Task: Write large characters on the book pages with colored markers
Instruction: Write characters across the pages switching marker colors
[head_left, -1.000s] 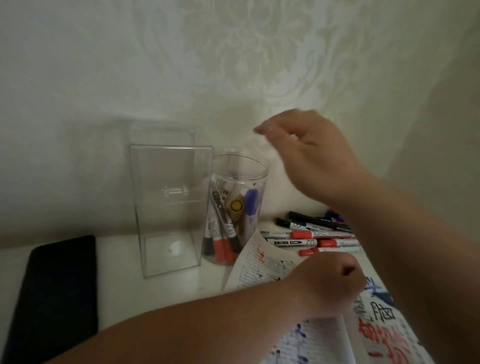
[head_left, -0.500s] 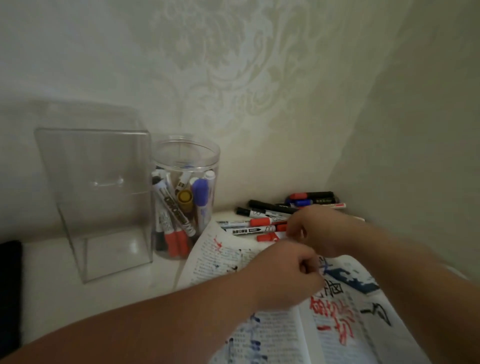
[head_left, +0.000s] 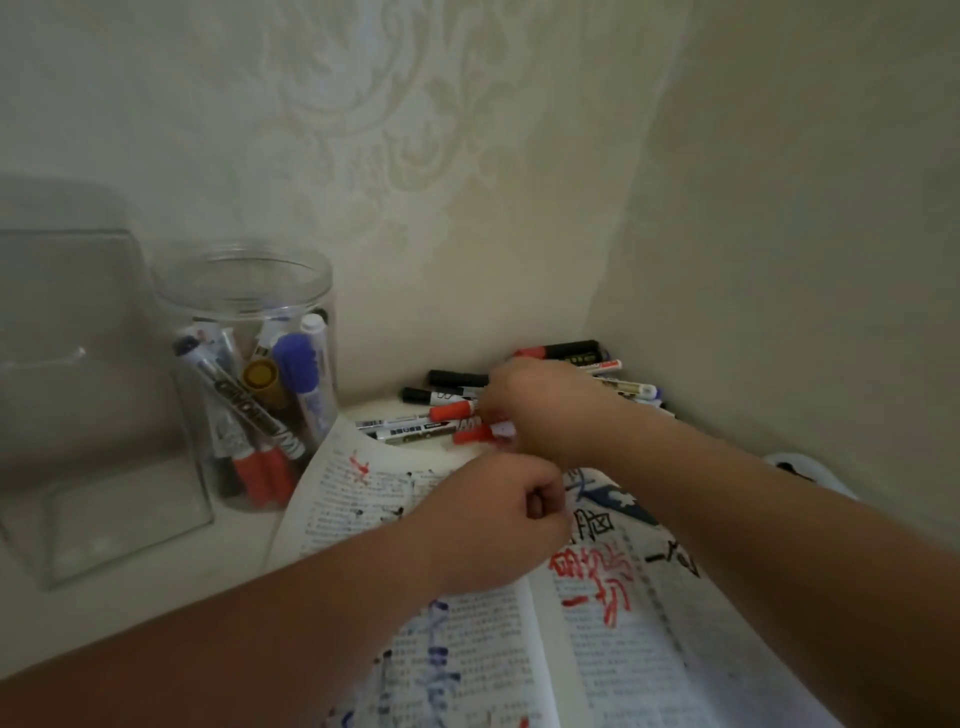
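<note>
An open book (head_left: 358, 499) lies in front of me, its printed pages covered with large red, blue and black characters. My left hand (head_left: 493, 525) rests on the book as a closed fist near the centre fold, and nothing shows in it. Beyond the book's top edge, my right hand (head_left: 545, 410) reaches into a pile of loose markers (head_left: 447, 387). Its curled fingers pinch a red-capped marker (head_left: 470, 434) lying there; the grip is blurred.
A clear round jar (head_left: 244, 291) holding several markers stands to the left of the book. A clear plastic box (head_left: 78, 364) stands further left. Walls meet in a corner right behind the marker pile. A white object (head_left: 800, 462) peeks out behind my right forearm.
My right hand came down from above the jar to the marker pile and closed its fingers on a red-capped marker. The view swung right. My left fist stayed on the book.
</note>
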